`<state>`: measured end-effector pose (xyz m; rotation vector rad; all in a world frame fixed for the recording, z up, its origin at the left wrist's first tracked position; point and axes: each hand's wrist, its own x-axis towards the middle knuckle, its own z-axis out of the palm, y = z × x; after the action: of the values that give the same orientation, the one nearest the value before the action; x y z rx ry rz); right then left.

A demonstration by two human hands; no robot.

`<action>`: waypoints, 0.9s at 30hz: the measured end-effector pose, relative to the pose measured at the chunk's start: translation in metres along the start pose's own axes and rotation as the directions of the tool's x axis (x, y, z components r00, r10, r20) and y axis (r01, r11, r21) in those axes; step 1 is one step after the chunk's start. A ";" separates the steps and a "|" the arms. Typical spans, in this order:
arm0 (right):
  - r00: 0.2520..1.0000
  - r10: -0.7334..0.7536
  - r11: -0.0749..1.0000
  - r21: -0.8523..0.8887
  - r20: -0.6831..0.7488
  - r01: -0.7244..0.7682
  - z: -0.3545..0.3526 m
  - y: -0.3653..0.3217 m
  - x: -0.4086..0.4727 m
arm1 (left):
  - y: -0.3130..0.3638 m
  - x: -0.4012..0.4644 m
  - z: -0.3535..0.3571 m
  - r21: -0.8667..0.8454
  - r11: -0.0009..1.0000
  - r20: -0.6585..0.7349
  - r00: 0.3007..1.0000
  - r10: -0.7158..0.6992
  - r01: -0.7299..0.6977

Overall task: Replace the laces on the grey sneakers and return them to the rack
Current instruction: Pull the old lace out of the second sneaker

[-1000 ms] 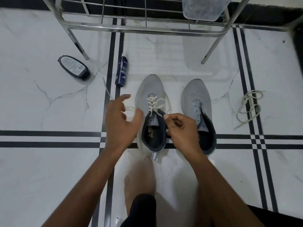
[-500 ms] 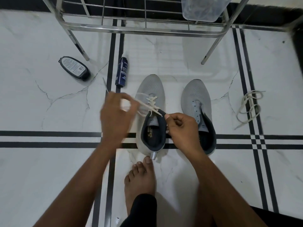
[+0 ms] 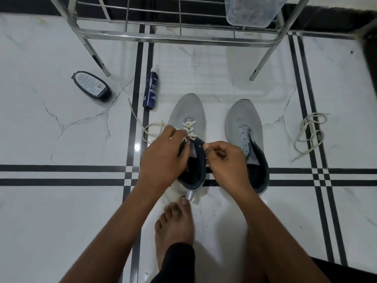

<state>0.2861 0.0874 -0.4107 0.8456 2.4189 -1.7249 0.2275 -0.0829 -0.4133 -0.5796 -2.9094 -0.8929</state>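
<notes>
Two grey sneakers stand side by side on the floor. The left sneaker point(image 3: 188, 111) has a cream lace point(image 3: 189, 128) threaded through its lower eyelets. My left hand point(image 3: 163, 158) covers the sneaker's left collar and holds the lace, whose slack loops out to the left point(image 3: 150, 129). My right hand point(image 3: 226, 160) pinches the collar or lace end at the sneaker's right side. The right sneaker point(image 3: 242, 119) has bare eyelets. A loose cream lace point(image 3: 310, 131) lies bunched on the floor to the right.
A steel shoe rack point(image 3: 173, 37) stands ahead, with a clear plastic box point(image 3: 253, 11) on its shelf. A dark bottle point(image 3: 91, 85) and a blue spray can point(image 3: 152, 89) lie on the marble floor at left. My bare foot point(image 3: 175, 223) rests just behind the left sneaker.
My left hand came back from the raised pull on the left and dropped onto the left sneaker's collar, leaving the lace slack in a loop. My right hand stayed put.
</notes>
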 end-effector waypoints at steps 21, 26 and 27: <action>0.956 -0.176 0.933 -0.271 0.236 0.238 0.002 -0.027 0.047 | 0.012 -0.011 -0.046 0.027 0.982 0.064 0.981 0.183 -0.185; 0.936 -0.178 0.923 -0.277 0.304 0.265 0.000 -0.031 0.050 | 0.013 -0.058 -0.031 0.111 0.984 0.270 0.957 0.104 -0.138; 0.931 -0.182 0.919 -0.283 0.315 0.275 0.000 -0.033 0.050 | 0.012 -0.057 -0.030 0.049 0.998 0.217 0.976 0.028 -0.039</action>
<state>0.2286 0.0998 -0.3998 0.2602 2.5724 -1.3328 0.2824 -0.1095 -0.3909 -0.7647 -3.0926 -0.7922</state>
